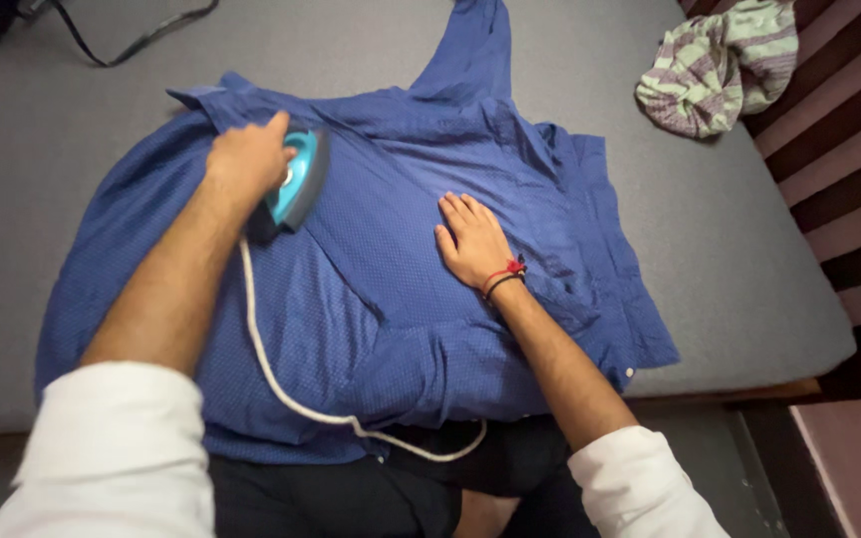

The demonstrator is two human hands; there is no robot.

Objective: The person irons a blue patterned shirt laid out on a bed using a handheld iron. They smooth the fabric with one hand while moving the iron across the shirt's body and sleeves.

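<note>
I see my left hand (248, 159) closed around the handle of a turquoise electric iron (298, 181), and the iron sits with its sole down on the blue shirt (381, 299). My right hand (472, 242) lies flat and open on the same shirt, just to the right of the iron, fingers together and pointing away from me; it holds nothing, it only presses the cloth. The two hands are apart, with one crease of fabric between them.

The shirt is spread under both hands on a grey padded surface (729, 229), with one sleeve going away beyond my right hand. A white cord (281, 389) runs from the back of the iron, along my left forearm, and curls near my lap.

I judge the shirt to be light, thin and very soft; it wrinkles easily and will slide on the padding if nothing holds it, so a flat palm close to the iron is a good way to keep it. The iron looks rigid and rather heavy, and its sole is probably hot, so only the handle on top is safe to take.

Far beyond my right hand, a crumpled striped cloth (715, 65) lies at the edge of the surface.
</note>
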